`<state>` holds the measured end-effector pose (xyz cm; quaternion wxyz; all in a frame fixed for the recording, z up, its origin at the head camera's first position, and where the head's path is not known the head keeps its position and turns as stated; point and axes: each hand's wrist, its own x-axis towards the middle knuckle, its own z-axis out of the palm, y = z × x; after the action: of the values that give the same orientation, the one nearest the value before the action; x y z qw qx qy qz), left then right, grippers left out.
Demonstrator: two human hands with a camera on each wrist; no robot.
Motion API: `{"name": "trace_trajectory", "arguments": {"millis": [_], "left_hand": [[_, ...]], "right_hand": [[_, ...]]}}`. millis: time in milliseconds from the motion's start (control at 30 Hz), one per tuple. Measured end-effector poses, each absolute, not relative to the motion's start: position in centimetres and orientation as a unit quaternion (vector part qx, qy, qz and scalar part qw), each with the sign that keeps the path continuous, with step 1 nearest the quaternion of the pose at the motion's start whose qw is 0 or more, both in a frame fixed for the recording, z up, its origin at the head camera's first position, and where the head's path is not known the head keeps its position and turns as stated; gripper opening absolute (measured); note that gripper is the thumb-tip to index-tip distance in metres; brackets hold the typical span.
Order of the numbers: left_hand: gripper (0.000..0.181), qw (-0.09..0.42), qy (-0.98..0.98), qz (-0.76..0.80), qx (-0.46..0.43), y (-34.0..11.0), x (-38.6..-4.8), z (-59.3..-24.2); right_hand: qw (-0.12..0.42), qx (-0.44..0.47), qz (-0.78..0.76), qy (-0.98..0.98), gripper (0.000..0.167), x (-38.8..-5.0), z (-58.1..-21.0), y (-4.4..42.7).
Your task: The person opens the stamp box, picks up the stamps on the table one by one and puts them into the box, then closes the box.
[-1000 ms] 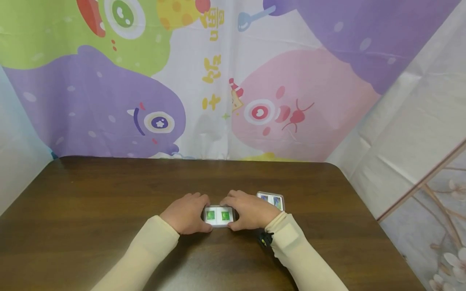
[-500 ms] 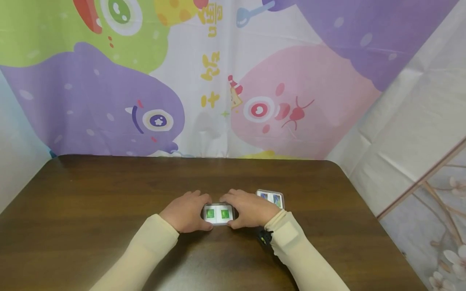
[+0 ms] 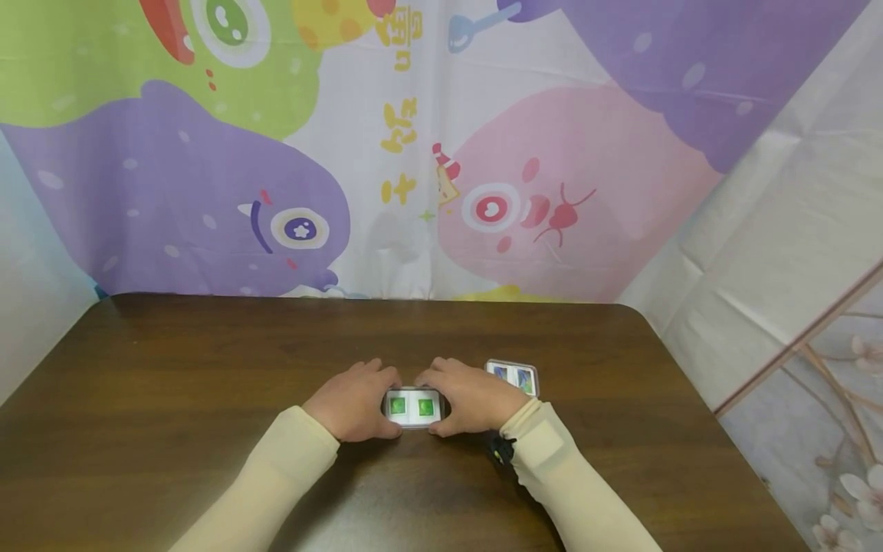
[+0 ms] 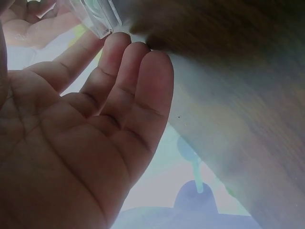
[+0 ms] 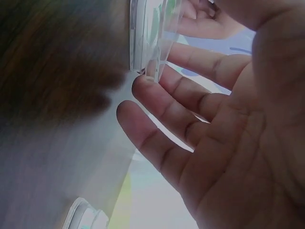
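Observation:
A clear plastic case [image 3: 412, 420] lies flat on the table, with two green squares on white showing through its top. My left hand [image 3: 348, 404] holds its left end, thumb on the near side and fingers at the far side. The right end is held the same way by my right hand [image 3: 477, 399]. Up close in the right wrist view, the clear case [image 5: 139, 36] shows two clear layers, with fingertips against its edge. Only a corner of the clear case [image 4: 99, 21] appears in the left wrist view, by the fingertips.
A second clear case [image 3: 513, 374] with bluish pictures lies just beyond my right wrist, partly covered by it. The brown wooden table [image 3: 186, 368] ends against a cartoon-printed cloth [image 3: 393, 261] at the back. Pale cloth [image 3: 752, 253] hangs at the right.
The head view has tipped very slightly. Both hands keep their places at the ends of the clear case, and neither case has visibly moved on the table.

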<state>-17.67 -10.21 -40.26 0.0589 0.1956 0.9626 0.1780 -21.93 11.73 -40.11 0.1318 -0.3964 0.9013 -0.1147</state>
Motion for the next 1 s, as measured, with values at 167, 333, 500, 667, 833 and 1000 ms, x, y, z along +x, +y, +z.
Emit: {"name": "trace_trajectory", "arguments": {"millis": [167, 333, 500, 667, 833, 1000], "left_hand": [[0.051, 0.062, 0.963, 0.177, 0.196, -10.22, -17.73, -40.12], [0.050, 0.068, 0.963, 0.178, 0.192, -10.24, -17.71, -39.95], [0.051, 0.070, 0.963, 0.176, 0.192, -10.14, -17.74, -39.97], [0.058, 0.056, 0.963, 0.171, 0.202, -9.97, -17.90, -40.25], [0.057, 0.044, 0.958, 0.180, 0.217, -9.90, -18.04, -40.45], [0.051, 0.049, 0.957, 0.186, 0.216, -9.96, -17.97, -40.38]], "right_hand": [[0.132, -0.397, -0.116, 0.901, 0.059, -21.95, -40.05, 11.75], [0.131, -0.399, -0.115, 0.900, 0.058, -21.97, -40.01, 11.62], [0.131, -0.402, -0.111, 0.900, 0.058, -22.01, -40.11, 11.57], [0.130, -0.398, -0.111, 0.901, 0.057, -21.92, -40.17, 11.62], [0.129, -0.395, -0.109, 0.903, 0.058, -21.82, -40.09, 11.51], [0.133, -0.396, -0.104, 0.903, 0.058, -21.81, -39.99, 11.30]]}}
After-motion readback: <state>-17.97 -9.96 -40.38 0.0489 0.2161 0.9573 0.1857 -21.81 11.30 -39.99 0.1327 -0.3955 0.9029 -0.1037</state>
